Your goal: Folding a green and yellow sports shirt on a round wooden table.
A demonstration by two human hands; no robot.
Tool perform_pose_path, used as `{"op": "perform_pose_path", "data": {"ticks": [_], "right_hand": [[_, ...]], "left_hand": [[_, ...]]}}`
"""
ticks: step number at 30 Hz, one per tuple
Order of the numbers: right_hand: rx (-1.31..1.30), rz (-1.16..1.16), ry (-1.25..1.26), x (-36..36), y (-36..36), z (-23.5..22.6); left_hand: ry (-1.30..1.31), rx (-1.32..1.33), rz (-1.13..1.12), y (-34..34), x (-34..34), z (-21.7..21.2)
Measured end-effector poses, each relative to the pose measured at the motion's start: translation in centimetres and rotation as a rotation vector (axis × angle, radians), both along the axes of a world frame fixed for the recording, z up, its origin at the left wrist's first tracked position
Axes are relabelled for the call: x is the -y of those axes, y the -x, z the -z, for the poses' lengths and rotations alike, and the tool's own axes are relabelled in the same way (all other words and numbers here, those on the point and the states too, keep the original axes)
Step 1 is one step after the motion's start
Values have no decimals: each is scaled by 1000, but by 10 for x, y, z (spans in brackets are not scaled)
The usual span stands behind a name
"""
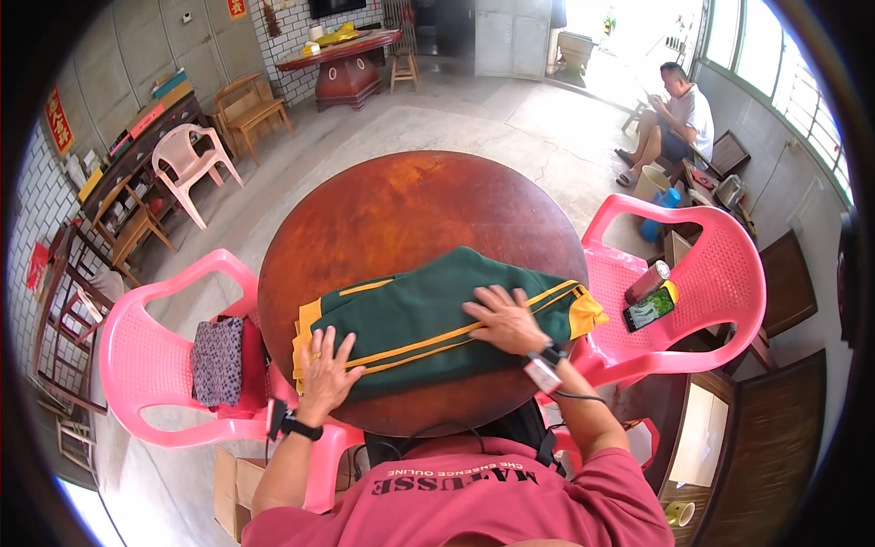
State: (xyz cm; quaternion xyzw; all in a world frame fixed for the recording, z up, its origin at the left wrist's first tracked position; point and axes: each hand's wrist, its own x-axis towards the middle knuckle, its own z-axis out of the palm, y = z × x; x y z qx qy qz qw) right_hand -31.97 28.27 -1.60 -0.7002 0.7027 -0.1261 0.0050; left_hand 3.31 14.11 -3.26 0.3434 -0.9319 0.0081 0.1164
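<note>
A dark green garment (428, 305) with yellow stripes and yellow ribbed ends lies folded lengthwise across the near half of a round brown wooden table (410, 201). Its left end reaches the table's left side, and its right end runs to the right edge. My left hand (326, 378) rests on the near left part of the garment, fingers spread. Flat on the striped right part lies my right hand (509, 321), its fingers apart too. Neither hand grips the cloth. Each wrist wears a black band with a small device.
A pink plastic chair (150, 351) at left holds folded clothes (219, 360). On the right pink chair (702, 246) are a phone (649, 310) and a can (649, 281). A person (684, 114) sits far right by buckets. Wooden chairs and a sideboard line the left wall.
</note>
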Motion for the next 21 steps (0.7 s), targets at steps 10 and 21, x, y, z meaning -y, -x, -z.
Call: {"op": "perform_pose_path", "data": {"ticks": [10,21], "right_hand": [[-36,426,109,-46,69,30],[-37,323,-115,-7,56,-32]], "left_hand": [[-12,-41,-90,-12,6,0],[-43,-115,-45,35,12,-20]]}}
